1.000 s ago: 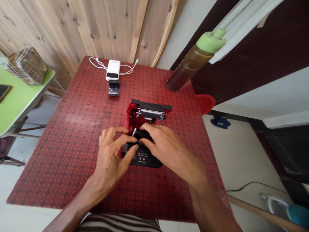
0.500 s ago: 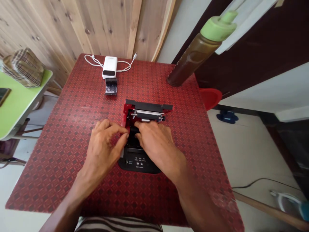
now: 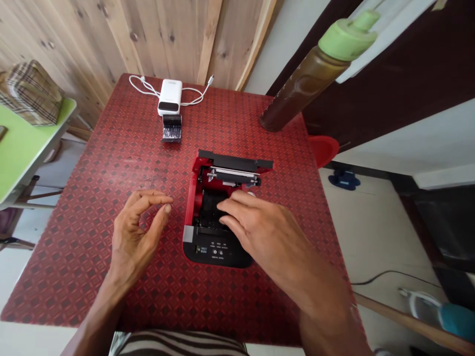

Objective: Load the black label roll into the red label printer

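A small red and black printer [image 3: 211,249] stands on the table with its lid [image 3: 237,162] raised at the back. Inside its bay lies something black and glossy [image 3: 211,207], which looks like a roll or film. Over the right part of the bay is my right hand [image 3: 256,215], thumb and index finger apart at the black piece; whether they touch it I cannot tell. To the printer's left, my left hand [image 3: 139,222] hovers above the table with thumb and fingers curved and apart, holding nothing.
Behind the printer sit a white power bank [image 3: 169,96] with a cable and a small black roll [image 3: 171,128] of film, partly unrolled. A tall brown bottle [image 3: 300,84] with a green cap stands at the back right of the red patterned table [image 3: 122,163].
My left hand has drawn back leftward from the printer's edge. My right hand has shifted right and lifted partly out of the bay, uncovering more of the black piece.
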A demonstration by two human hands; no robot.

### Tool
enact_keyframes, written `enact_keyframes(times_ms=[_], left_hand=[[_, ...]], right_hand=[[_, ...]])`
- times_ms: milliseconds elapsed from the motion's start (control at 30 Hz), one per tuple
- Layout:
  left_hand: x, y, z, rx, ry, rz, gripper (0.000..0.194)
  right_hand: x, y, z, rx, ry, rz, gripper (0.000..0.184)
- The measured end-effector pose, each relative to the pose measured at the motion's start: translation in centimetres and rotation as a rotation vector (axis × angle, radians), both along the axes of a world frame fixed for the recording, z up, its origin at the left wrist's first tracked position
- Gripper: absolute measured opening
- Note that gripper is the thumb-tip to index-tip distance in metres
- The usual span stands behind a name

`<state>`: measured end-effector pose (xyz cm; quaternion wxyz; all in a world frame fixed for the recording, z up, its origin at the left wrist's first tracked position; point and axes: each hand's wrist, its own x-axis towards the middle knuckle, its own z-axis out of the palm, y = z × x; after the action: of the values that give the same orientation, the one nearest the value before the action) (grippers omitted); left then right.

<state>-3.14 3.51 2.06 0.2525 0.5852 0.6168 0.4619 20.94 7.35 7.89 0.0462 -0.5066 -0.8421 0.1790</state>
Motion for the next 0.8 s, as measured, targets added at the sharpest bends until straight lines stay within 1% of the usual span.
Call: enact_keyframes(times_ms=[100,233,300,400,467,533,633,733,800], left_hand=[[-0.1,-0.1,-0.3,-0.017,-0.013,-0.001,0.012],[-0.1,-0.2,-0.6,-0.027,-0.021,0.002,0.012],[-0.2,-0.2,-0.6,-0.032,-0.02,0.004,0.013],[-0.4,-0.2,-0.8,-0.037,-0.006,0.009,0.012],[-0.5,-0.1,-0.8,-0.038,0.003,0.008,0.011],[-0.4,-0.1,-0.9,-0.035,0.002,0.004,0.011],[-0.3,0.0,-0.9,-0.029,-0.001,-0.004,0.01],[-0.2,-0.1,-0.9,-0.026,0.002,-0.005,0.01],[-0.2,-0.1,-0.9,-0.032,-0.001,0.0,0.01]], right_hand=[[0.0,0.5,0.0,-0.042,-0.023,0.065,0.019],[-1.2,1.9,-0.1,-0.146,-0.127,0.108,0.02],[-1.4,2.5,0.0,-0.203,-0.107,0.137,0.023],[-0.8,2.9,0.4,-0.3,-0.024,0.257,0.032],[-0.1,3.1,0.6,-0.351,0.011,0.323,0.034],[0.5,3.2,0.6,-0.369,0.046,0.332,0.033],[1.1,3.3,0.1,-0.357,0.093,0.317,0.033],[1.0,3.4,-0.2,-0.362,0.086,0.33,0.037],[0.8,3.3,0.0,-0.363,0.073,0.335,0.037]])
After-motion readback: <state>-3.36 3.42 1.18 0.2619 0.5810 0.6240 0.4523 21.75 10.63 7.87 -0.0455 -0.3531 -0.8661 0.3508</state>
